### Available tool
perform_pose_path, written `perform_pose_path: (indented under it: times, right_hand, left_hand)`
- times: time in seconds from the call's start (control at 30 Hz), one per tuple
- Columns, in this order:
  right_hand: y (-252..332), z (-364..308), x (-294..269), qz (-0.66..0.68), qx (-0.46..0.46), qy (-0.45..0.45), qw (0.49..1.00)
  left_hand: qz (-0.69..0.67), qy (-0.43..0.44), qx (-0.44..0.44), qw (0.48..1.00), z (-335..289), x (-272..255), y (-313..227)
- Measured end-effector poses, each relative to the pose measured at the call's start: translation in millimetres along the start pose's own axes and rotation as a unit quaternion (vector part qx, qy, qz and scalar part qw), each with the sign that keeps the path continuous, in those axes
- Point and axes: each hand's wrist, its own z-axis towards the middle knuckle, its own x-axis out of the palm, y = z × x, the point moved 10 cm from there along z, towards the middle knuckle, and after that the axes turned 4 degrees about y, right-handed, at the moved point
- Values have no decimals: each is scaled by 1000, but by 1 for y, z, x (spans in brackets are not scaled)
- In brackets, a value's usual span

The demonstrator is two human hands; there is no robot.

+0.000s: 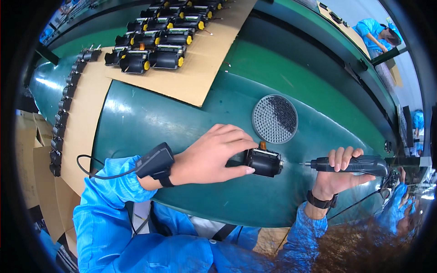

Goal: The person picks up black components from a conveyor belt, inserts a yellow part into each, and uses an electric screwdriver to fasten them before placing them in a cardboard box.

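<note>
Between the thumb and fingers of my left hand is a black cylindrical device housing with an orange tab on its top edge; it rests on the green tabletop. My right hand is wrapped round a black electric screwdriver with a corded end. Its thin bit points left toward the housing's right end, with a short gap between them. Just beyond the housing lies a round grey screw tray full of small holes, with dark screws heaped over its right part.
Rows of similar black housings with yellow ends stand on cardboard at the far left. A line of small black parts runs along the cardboard's left edge. Cardboard boxes are at the left. A person in blue works at the far right.
</note>
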Motion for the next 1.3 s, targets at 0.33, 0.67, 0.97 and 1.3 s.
perform_pose_path:
  times: [0.33, 0.67, 0.97, 1.3]
  right_hand:
    - [9, -1, 10, -36, -28, 0, 999]
    - [22, -5, 6, -19, -61, -7, 998]
    - [6, -16, -19, 21, -49, -77, 996]
    - [0, 1, 1, -44, -24, -105, 993]
  left_hand:
    - [-61, 48, -68, 995, 10, 2, 11]
    - [-129, 0, -105, 986, -34, -64, -27]
    - [181, 36, -37, 982, -80, -40, -4]
    - [181, 27, 25, 983, -92, -40, -15]
